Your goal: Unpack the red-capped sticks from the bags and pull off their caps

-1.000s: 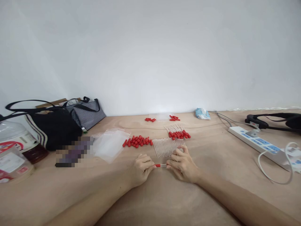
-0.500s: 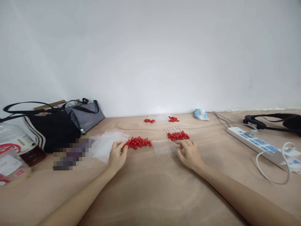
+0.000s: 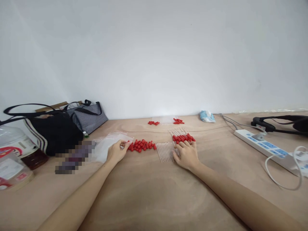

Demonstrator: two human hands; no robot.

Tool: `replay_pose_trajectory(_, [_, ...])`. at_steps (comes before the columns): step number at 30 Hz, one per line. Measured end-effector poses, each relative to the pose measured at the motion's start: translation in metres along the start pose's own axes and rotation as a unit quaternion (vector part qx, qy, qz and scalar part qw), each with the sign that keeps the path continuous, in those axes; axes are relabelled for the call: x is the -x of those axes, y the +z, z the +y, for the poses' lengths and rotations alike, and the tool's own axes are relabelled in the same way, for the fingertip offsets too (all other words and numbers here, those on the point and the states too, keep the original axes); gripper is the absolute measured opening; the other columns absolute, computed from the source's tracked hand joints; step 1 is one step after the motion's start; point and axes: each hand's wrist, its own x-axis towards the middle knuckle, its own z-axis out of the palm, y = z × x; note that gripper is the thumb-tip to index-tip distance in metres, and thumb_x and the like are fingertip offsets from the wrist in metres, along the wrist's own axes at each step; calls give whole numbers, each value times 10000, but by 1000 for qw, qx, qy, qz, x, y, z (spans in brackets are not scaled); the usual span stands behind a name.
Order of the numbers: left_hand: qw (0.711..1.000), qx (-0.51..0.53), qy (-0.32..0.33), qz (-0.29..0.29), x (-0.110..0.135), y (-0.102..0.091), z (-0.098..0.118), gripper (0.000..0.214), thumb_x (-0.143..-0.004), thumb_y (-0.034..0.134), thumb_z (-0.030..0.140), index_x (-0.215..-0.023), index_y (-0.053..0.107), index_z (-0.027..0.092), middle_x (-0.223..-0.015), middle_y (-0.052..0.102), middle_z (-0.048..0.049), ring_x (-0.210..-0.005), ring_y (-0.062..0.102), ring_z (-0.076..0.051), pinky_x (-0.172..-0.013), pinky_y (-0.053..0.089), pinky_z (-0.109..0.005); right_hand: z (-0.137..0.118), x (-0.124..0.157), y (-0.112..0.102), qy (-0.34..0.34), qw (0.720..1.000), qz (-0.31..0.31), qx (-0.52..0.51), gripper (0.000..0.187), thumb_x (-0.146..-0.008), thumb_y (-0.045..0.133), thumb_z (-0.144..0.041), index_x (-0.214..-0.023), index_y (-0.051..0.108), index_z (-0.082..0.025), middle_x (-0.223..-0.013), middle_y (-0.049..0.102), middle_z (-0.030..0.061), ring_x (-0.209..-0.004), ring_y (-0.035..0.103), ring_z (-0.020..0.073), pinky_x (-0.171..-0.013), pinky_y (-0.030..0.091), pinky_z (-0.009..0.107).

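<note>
A heap of small red bulb-ended pieces [image 3: 143, 146] lies in front of me. At its left end my left hand [image 3: 117, 150] is closed in a pinch, with a small red piece [image 3: 128, 142] at the fingertips. To the right of the heap, thin clear sticks [image 3: 165, 152] lie side by side in a row. My right hand [image 3: 187, 154] rests over the right end of this row, fingers curled and the thumb low against the sticks; what its fingertips grip is hidden. Just beyond it are sticks with red ends [image 3: 184, 138], grouped together.
Clear zip bags [image 3: 106, 146] lie left of my left hand. Farther back is another clear bag [image 3: 167, 120] with red pieces at both sides. A power strip [image 3: 267, 146] with cables and a black headset [image 3: 276, 123] are right; a black bag [image 3: 57, 131] and bottles [image 3: 21, 150] left.
My right hand has shifted slightly left over the row of clear sticks. My left hand has drawn a little left and up, a red piece now showing at its fingertips.
</note>
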Motion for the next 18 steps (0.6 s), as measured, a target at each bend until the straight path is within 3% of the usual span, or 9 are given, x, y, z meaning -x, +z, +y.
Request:
replay_pose_trajectory(3, [1000, 0, 1, -7, -1, -1, -2, 300, -759, 415, 441, -837, 575, 200, -813, 668, -18, -744, 606, -181, -662, 423, -260, 2, 0, -1, 22, 1000, 2, -20, 246, -778, 471, -380, -757, 631, -194, -734, 624, 44, -752, 487, 186, -735, 207, 358])
replay_pose_trajectory(8, [1000, -1, 10, -12, -3, 1, -7, 290, -751, 440, 414, -884, 556, 185, -928, 650, -42, -786, 604, -182, -699, 435, -265, 17, -12, 4, 95, 995, 3, -26, 226, -793, 457, -317, -713, 628, -193, -736, 635, 36, -739, 506, 168, -696, 206, 333])
replay_pose_trajectory(15, [999, 23, 38, 23, -5, 4, -15, 281, -767, 419, 383, -907, 544, 174, -879, 648, -49, -747, 607, -173, -685, 459, -266, 23, -43, 16, 153, 985, -71, 21, 280, -784, 455, -385, -764, 661, -196, -823, 626, 100, -824, 512, 235, -689, 238, 357])
replay_pose_trajectory(18, [997, 16, 54, 55, -4, 3, -15, 269, -781, 387, 343, -902, 556, 171, -934, 626, -71, -859, 569, -206, -799, 427, -318, 19, -52, 22, 160, 981, -99, 38, 270, -783, 466, -356, -752, 671, -184, -853, 612, 126, -864, 503, 258, -694, 246, 373])
